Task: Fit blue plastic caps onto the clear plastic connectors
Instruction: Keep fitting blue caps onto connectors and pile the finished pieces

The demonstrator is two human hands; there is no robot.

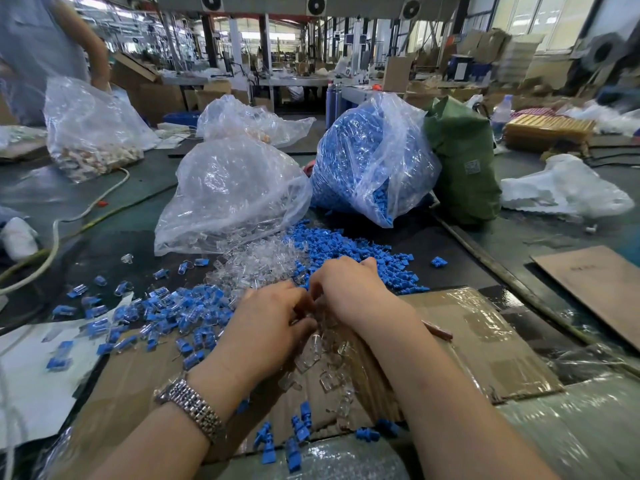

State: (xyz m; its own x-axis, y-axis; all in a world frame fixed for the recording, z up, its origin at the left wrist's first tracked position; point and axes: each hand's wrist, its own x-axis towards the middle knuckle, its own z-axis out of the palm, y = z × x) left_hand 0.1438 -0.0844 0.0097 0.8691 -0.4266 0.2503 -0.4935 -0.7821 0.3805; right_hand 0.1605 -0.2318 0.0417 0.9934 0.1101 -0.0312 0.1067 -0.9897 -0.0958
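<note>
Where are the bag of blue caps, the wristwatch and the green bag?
Bag of blue caps (360, 161): head view, on the bag's bulging middle.
Wristwatch (188, 408): head view, on the metal band at the left wrist.
Green bag (462, 157): head view, on its front face.

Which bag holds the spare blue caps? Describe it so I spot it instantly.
Start at the green sack standing behind the work pile. The bag of blue caps leans on its left side. Unlike the other clear bags nearby, it is packed solid blue.
</note>
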